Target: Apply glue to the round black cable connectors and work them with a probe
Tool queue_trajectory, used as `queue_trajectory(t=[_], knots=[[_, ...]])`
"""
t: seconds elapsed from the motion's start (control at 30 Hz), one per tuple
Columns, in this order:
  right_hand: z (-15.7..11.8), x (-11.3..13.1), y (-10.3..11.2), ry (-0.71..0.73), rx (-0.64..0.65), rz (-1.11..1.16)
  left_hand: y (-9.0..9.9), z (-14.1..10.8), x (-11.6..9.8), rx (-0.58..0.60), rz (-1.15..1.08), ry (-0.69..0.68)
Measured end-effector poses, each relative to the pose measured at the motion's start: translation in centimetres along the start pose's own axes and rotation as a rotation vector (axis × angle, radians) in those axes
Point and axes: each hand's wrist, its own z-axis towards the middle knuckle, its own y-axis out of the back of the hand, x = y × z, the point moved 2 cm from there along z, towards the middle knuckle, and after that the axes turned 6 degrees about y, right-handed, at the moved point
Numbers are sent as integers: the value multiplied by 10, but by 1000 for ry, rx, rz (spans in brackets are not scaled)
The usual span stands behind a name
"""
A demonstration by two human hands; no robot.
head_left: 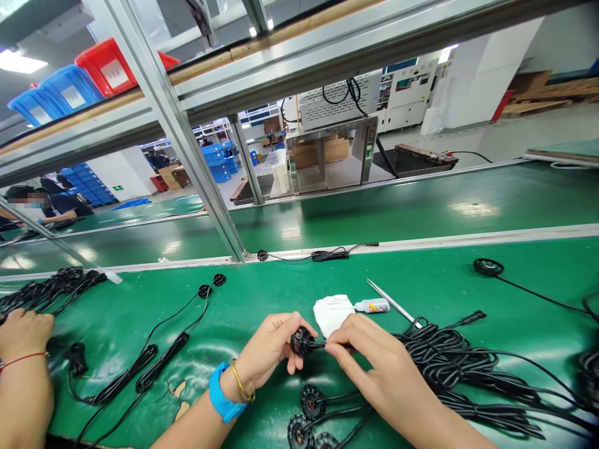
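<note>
Left hand [264,349] around black connector [302,342], right fingers [344,340] at its cable [324,344]

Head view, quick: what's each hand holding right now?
Left hand: closed, holding a round black cable connector.
Right hand: closed, pinching its black cable.

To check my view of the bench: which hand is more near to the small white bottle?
The right hand is nearer, just below and touching-distance apart from the bottle. The left hand is farther, to the lower left, beyond the white cloth.
</note>
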Motion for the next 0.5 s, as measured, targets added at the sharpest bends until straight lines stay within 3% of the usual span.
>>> queue_trajectory(t=[0.13, 0.33, 0.5], knots=[[0, 5, 1, 104, -76, -86, -2, 0, 2, 24, -29, 33], [-1, 10, 4, 317, -73, -368, -1, 1, 3, 69, -102, 60], [-6, 11, 3, 424, -47, -459, -2, -1, -1, 41, -113, 42]])
